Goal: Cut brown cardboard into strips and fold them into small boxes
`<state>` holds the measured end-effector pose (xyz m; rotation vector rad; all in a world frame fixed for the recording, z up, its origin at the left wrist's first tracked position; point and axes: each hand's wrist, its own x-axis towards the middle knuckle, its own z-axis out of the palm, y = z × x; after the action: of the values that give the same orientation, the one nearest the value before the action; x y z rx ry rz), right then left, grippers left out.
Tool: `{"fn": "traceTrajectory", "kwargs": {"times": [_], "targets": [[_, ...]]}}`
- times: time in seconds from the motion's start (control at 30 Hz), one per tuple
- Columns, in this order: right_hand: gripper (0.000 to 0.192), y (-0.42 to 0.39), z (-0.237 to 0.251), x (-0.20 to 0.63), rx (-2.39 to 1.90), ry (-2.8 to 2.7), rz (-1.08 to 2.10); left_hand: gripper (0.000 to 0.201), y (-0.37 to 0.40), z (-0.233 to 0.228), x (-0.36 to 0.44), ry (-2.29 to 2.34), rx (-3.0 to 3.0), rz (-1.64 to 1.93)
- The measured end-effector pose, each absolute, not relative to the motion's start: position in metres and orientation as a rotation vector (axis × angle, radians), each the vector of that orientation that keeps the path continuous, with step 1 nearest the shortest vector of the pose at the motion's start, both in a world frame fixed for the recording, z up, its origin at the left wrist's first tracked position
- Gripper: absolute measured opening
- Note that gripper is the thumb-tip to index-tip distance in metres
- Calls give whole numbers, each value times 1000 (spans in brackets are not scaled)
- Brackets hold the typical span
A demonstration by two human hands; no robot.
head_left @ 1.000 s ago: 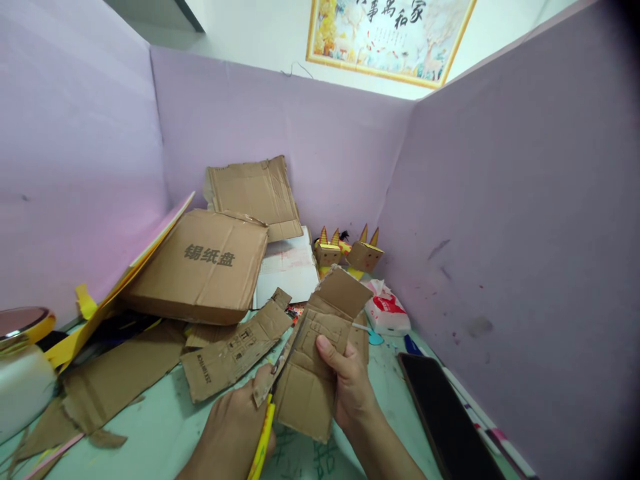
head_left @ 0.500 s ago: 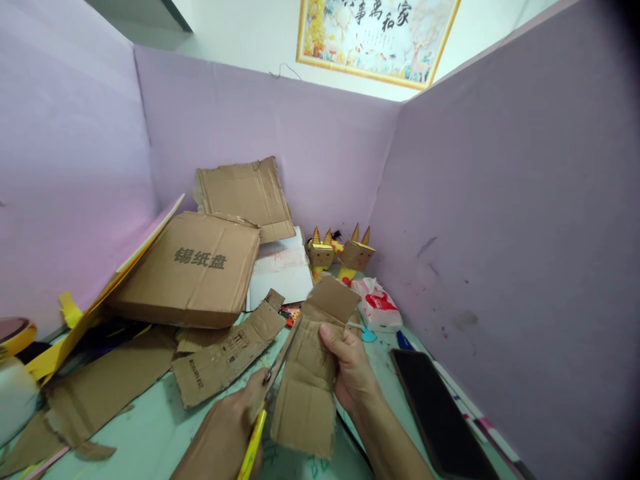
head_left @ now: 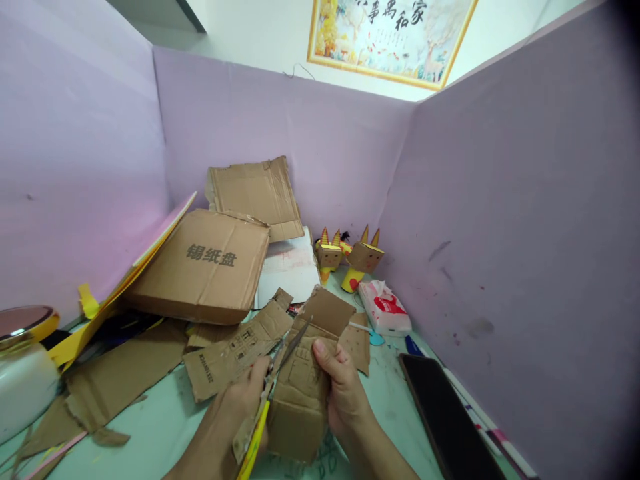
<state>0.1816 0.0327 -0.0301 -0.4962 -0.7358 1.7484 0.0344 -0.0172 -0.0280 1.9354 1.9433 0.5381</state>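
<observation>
Cardboard piece [head_left: 300, 393] pinched by right-hand fingers [head_left: 327, 363]; left hand [head_left: 240, 413] grips scissors [head_left: 273, 387].

Left hand [head_left: 235, 417]: we are curling it into a closed grip low in the view, at about 7 o'clock from centre, knuckles turned up toward 1 o'clock.
Left fingers: we are wrapping them tight, the thumb side facing the other hand.
Left forearm: we are bringing it in from the bottom edge at 6 o'clock, angled toward 1 o'clock.
Right hand [head_left: 343, 393]: we are holding it just at 3 o'clock of the left one, clamped in a pinch.
Right thumb [head_left: 323, 353]: we are pressing it flat, pointing toward 11 o'clock.
Right forearm: we are running it in from 5 o'clock, wrist bent slightly inward.
</observation>
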Motion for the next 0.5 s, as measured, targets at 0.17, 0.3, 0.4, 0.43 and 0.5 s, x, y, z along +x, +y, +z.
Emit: {"fn": "traceTrajectory", "kwargs": {"times": [0.17,0.3,0.4,0.43,0.5], "targets": [[37,30,-34,178,-550,-687,1639,48,-17,-25,39,2054,1908,437],[42,28,-35,177,-565,-686,1587,42,-14,-27,38,2046,1978,441],[41,28,-37,177,-587,-712,1577,38,-15,-25,34,1986,2017,450],[41,30,-38,178,-606,-736,1551,38,-16,-22,33,1969,2019,447],[40,34,-41,178,-678,-804,1430,38,-19,-14,29,1941,2031,480]]}}
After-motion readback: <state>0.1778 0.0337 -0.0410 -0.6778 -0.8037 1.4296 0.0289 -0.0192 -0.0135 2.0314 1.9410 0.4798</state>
